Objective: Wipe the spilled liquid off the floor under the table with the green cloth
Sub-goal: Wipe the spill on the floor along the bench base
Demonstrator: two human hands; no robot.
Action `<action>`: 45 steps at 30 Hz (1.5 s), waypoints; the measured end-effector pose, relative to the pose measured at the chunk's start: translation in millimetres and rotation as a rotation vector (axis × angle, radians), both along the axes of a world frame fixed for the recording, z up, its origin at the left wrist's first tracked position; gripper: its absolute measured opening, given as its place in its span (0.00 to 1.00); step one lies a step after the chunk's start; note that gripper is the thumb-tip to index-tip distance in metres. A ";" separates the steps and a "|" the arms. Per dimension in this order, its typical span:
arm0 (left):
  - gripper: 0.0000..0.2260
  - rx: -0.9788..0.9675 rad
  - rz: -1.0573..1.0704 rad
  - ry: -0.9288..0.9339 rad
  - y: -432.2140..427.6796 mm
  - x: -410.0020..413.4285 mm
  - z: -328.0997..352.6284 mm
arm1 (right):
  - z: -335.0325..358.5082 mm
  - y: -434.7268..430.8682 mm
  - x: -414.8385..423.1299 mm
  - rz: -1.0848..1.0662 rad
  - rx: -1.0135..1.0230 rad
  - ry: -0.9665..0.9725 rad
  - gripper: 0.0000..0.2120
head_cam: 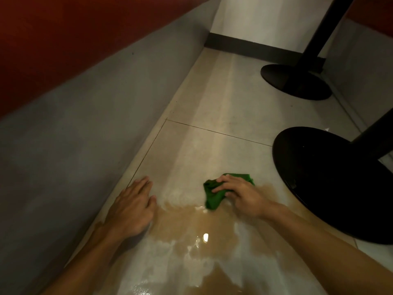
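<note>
- right hand [238, 195] lies over the bunched green cloth [212, 198], fingers pressing it to the floor [212, 99] at the far edge of the brown spill [191, 222], near the black table base [331, 184].
- left hand [131, 209] flat, fingers spread, braced on the floor beside the grey panel [63, 145], its heel at the wet patch.
- risk: the small bunched cloth may saturate and smear liquid towards the base.
- risk: the bracing palm may slip on wet tile.
- most of the spill remains.
</note>
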State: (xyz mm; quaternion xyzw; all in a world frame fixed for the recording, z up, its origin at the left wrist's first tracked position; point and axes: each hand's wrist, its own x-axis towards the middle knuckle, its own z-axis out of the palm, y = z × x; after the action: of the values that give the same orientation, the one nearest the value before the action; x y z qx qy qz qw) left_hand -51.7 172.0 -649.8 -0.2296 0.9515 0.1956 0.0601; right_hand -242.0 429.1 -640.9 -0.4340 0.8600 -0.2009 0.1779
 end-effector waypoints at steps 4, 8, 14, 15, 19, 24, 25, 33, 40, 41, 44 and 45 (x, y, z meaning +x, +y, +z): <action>0.25 -0.003 0.004 -0.018 1.8 -0.8 2.9 | 7.5 19.1 -31.4 -0.123 0.023 0.019 0.15; 0.26 -0.006 0.005 -0.033 1.9 -0.1 3.3 | 5.8 -8.4 -29.8 -0.245 0.015 0.033 0.14; 0.25 0.003 0.024 -0.005 2.8 1.0 3.4 | 1.3 -46.5 12.5 -0.024 -0.047 0.045 0.15; 0.25 0.015 0.027 0.004 2.6 1.9 3.1 | -1.2 -42.1 13.4 -0.004 -0.045 0.038 0.16; 0.24 0.016 0.030 0.025 1.9 2.9 1.3 | 2.6 -2.3 -2.8 0.027 -0.018 0.005 0.15; 0.25 -0.053 0.042 -0.025 9.8 -3.1 6.3 | 11.7 66.7 -47.6 -0.150 0.103 0.002 0.16; 0.25 -0.081 0.043 -0.023 13.0 -6.9 9.2 | 12.6 73.8 -54.3 -0.182 0.124 0.001 0.15; 0.26 -0.085 -0.137 0.017 36.1 -73.7 -0.3 | 7.8 32.5 -73.7 -0.288 0.132 0.067 0.18; 0.24 -0.067 -0.124 0.053 31.9 -76.1 -0.6 | 2.8 42.6 -68.9 -0.390 0.072 0.087 0.17; 0.24 -0.063 -0.123 0.051 31.6 -75.7 -1.1 | 0.7 47.3 -62.0 -0.427 0.059 0.089 0.18; 0.24 -0.047 -0.119 0.053 30.6 -75.5 -1.8 | -4.9 58.9 -34.9 -0.564 0.049 0.101 0.18; 0.24 -0.044 -0.119 0.051 30.7 -75.3 -1.1 | -6.2 62.0 -24.4 -0.603 0.069 0.121 0.19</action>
State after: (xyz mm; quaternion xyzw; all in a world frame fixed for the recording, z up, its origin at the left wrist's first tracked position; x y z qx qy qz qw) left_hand -127.0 202.7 -650.9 -0.1687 0.9689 0.1763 0.0422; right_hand -266.4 491.1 -647.1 -0.1640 0.9653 -0.1894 0.0732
